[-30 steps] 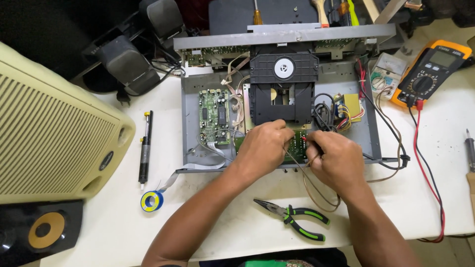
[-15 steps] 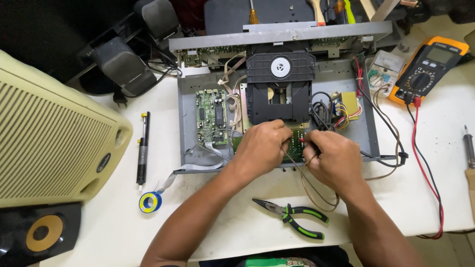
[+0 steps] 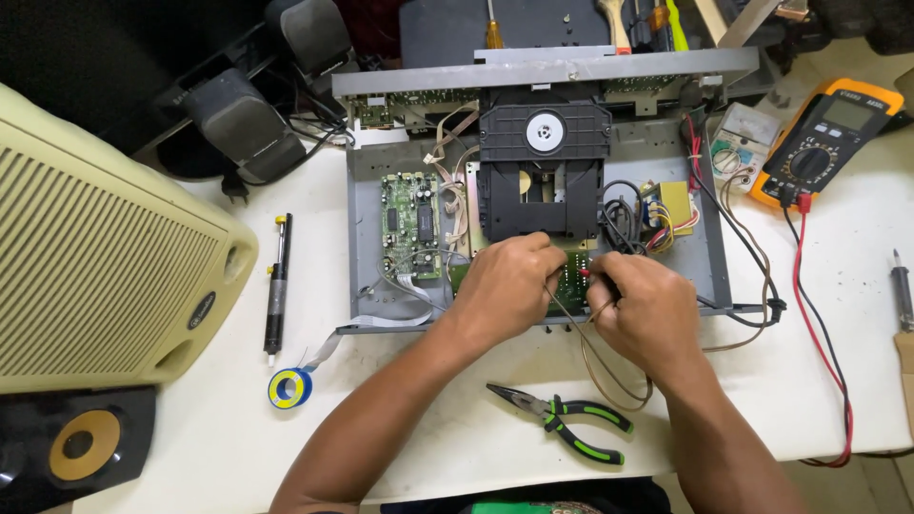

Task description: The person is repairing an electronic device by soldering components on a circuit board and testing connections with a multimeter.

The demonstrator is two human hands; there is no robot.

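An opened disc player chassis [image 3: 367, 249] lies on the white table, with a black disc drive [image 3: 545, 162] in its middle and a green circuit board [image 3: 411, 221] at its left. My left hand [image 3: 505, 286] and my right hand [image 3: 643, 306] are together over a small green board at the chassis front edge. My left hand pinches a thin brown wire [image 3: 592, 366] that loops down toward me. My right hand is closed around a red probe tip at the board; the fingers hide most of it.
Green-handled pliers [image 3: 562, 421] lie near me. A desoldering pump [image 3: 277, 286] and a blue-yellow tape roll [image 3: 289, 387] lie to the left, next to a cream speaker [image 3: 105, 257]. An orange multimeter [image 3: 826, 143] sits far right; its red lead [image 3: 826, 352] runs down. A soldering iron [image 3: 901, 286] lies at the right edge.
Both hands stay at the small board with only slight finger movement. The view has shifted a little.
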